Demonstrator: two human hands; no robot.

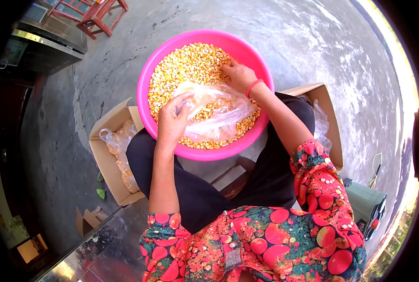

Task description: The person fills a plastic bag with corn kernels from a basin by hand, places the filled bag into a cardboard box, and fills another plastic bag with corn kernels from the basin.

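Observation:
A pink basin (146,101) full of yellow corn kernels (186,61) rests at my lap, between my knees. On the kernels lies a clear plastic bag (219,127) with its mouth spread and some kernels inside. My left hand (173,120) holds the bag's left edge between thumb and fingers. At the right side of the basin, my right hand (239,75) has its fingertips down in the kernels beside the bag's upper right edge; those tips are hidden, so what they grip cannot be made out.
An open cardboard box (107,174) with bagged kernels stands to the left, and another box (331,127) with plastic bags to the right. A green case (364,202) is at the lower right. A red wooden stool (96,19) stands at the upper left on the concrete floor (312,42).

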